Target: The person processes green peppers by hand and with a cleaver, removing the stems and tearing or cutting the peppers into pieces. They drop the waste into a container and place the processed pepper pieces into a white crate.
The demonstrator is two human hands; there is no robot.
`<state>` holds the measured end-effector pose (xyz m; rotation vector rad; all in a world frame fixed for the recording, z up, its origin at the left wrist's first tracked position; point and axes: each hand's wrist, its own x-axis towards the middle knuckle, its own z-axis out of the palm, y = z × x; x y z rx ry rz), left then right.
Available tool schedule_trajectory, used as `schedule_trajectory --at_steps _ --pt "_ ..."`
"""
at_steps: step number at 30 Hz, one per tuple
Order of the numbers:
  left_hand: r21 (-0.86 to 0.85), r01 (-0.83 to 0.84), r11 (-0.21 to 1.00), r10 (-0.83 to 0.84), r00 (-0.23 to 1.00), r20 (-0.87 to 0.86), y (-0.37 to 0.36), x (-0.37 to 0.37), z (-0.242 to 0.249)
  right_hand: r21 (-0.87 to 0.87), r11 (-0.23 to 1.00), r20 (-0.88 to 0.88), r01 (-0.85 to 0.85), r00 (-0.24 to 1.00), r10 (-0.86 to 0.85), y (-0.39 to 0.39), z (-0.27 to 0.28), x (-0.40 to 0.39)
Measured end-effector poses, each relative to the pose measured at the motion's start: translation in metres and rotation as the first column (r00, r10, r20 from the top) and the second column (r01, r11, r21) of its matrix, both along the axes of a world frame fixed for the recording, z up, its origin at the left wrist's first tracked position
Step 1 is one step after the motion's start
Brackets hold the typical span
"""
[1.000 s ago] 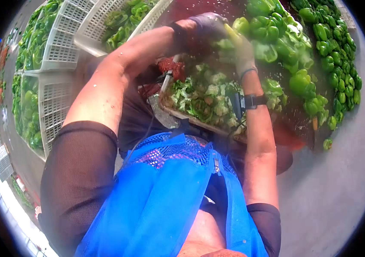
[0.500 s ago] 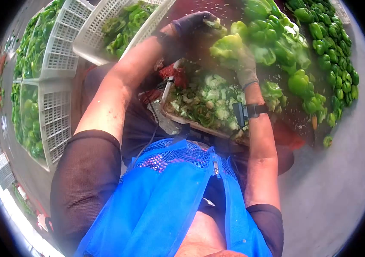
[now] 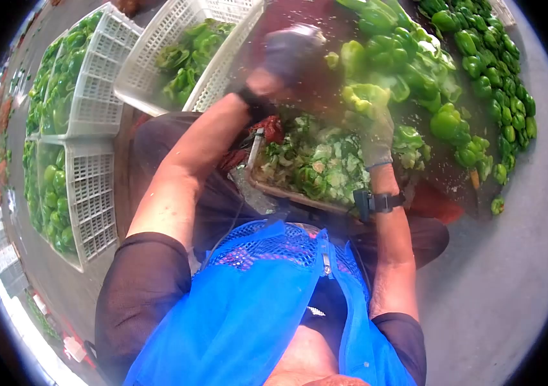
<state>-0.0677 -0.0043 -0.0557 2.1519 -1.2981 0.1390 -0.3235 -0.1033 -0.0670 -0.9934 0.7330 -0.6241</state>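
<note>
My left hand (image 3: 290,55), in a dark glove, is raised over a dark red surface and smeared by motion. It is closed around something pale and shiny at its fingertips, too blurred to name. My right hand (image 3: 377,138), in a light glove, grips a yellow-green bell pepper (image 3: 365,98), its upper side facing me. Below the hands sits a shallow tray (image 3: 300,193) holding pepper cores and trimmings (image 3: 328,161). Close beyond my right hand lies a heap of green bell peppers (image 3: 393,55), several of them cut open.
A white crate (image 3: 148,96) with green pepper pieces stands at upper left. More white crates (image 3: 97,206) of whole peppers are stacked at far left. A long pile of darker green peppers (image 3: 505,83) lies along the right. Grey floor (image 3: 499,276) extends at lower right.
My left hand has moved slightly left and down, away from the pepper; the pale green bit at its fingertips no longer shows. My right hand has lowered a little with its pepper.
</note>
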Motion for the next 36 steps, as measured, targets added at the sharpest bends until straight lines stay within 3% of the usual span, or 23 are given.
schedule_trajectory --at_steps 1,3,4,5,6,7,8,10,12,14,18,21,22,23,25,26,27,28,29,31,32,35,36 --pt "0.058 0.086 0.995 -0.085 0.996 -0.015 -0.017 0.002 -0.024 0.013 1.000 -0.033 0.008 0.999 -0.007 0.007 0.014 0.006" --pt "0.397 0.102 0.912 -0.123 0.992 0.029 -0.027 -0.034 0.013 0.060 0.997 0.006 -0.042 0.999 0.041 0.021 0.030 0.006" --pt "0.547 0.115 0.829 -0.168 0.985 0.048 -0.033 -0.053 0.032 0.068 0.998 -0.103 -0.012 0.995 0.019 0.022 0.039 0.009" --pt "0.649 0.074 0.757 -0.249 0.951 0.183 -0.051 -0.052 0.008 0.022 1.000 -0.151 0.020 0.988 -0.016 0.025 0.046 0.012" --pt "0.560 -0.056 0.827 -0.077 0.974 0.211 -0.066 -0.056 -0.019 0.030 0.999 -0.088 0.023 0.996 -0.021 0.018 0.030 0.006" --pt "0.460 -0.185 0.868 0.090 0.971 0.221 -0.073 -0.056 -0.033 0.021 0.998 -0.150 0.067 0.987 -0.063 0.024 0.045 0.008" --pt "0.433 -0.205 0.878 0.154 0.977 0.150 -0.067 -0.054 -0.030 0.005 0.999 -0.121 0.052 0.991 -0.051 0.023 0.044 0.007" --pt "0.345 -0.222 0.912 0.237 0.971 -0.003 -0.052 -0.048 -0.009 -0.089 0.995 -0.082 0.038 0.996 -0.046 0.022 0.059 0.019" --pt "0.100 -0.280 0.955 0.294 0.936 -0.195 0.003 -0.041 0.041 -0.242 0.968 -0.057 0.066 0.995 -0.083 0.057 0.100 0.047" --pt "-0.120 -0.360 0.925 0.311 0.901 -0.303 0.058 -0.022 0.067 -0.340 0.933 -0.072 -0.116 0.993 0.097 0.067 0.112 0.085" --pt "-0.366 -0.631 0.685 0.370 0.733 -0.571 0.154 0.046 0.066 -0.397 0.698 -0.272 -0.596 0.803 0.531 0.082 0.100 0.188" --pt "-0.453 -0.804 0.384 0.303 0.574 -0.761 0.198 0.085 0.063 -0.429 0.665 -0.403 -0.612 0.788 0.465 0.115 0.136 0.196" --pt "-0.466 -0.801 0.377 0.311 0.583 -0.751 0.201 0.083 0.069 -0.537 0.674 -0.288 -0.507 0.861 0.418 0.117 0.122 0.200" --pt "-0.471 -0.784 0.405 0.336 0.607 -0.720 0.197 0.074 0.076 -0.626 0.670 -0.172 -0.399 0.909 0.380 0.119 0.116 0.196" --pt "-0.380 -0.654 0.654 0.452 0.740 -0.497 0.174 0.047 0.088 -0.378 0.806 -0.073 -0.455 0.883 0.464 0.108 0.105 0.154" --pt "-0.209 -0.538 0.817 0.518 0.843 -0.148 0.152 0.031 0.082 -0.164 0.864 0.068 -0.477 0.868 0.492 0.103 0.087 0.145" --pt "0.024 -0.452 0.892 0.437 0.874 0.214 0.125 0.015 0.078 -0.075 0.894 0.113 -0.442 0.887 0.448 0.093 0.084 0.121" --pt "0.064 -0.296 0.953 0.264 0.915 0.306 0.095 -0.007 0.079 0.020 0.922 0.066 -0.386 0.921 0.384 0.085 0.079 0.101" --pt "0.095 -0.179 0.979 0.149 0.955 0.255 0.067 -0.026 0.074 -0.031 0.947 0.029 -0.320 0.947 0.321 0.072 0.053 0.084" --pt "0.159 -0.081 0.984 0.097 0.991 -0.093 0.014 -0.064 0.060 0.065 0.982 -0.108 -0.177 0.977 0.183 0.055 0.055 0.045" --pt "0.187 -0.084 0.979 0.132 0.956 -0.263 -0.008 -0.080 0.055 0.129 0.986 -0.087 -0.106 0.989 0.118 0.044 0.048 0.029" --pt "0.344 -0.184 0.921 0.313 0.874 -0.371 -0.044 -0.103 0.059 0.139 0.990 -0.129 0.013 0.992 0.005 0.022 0.037 -0.015" --pt "0.364 -0.126 0.923 0.350 0.670 -0.654 -0.050 -0.107 0.065 0.195 0.980 -0.041 -0.036 0.998 0.045 0.015 0.029 -0.024"
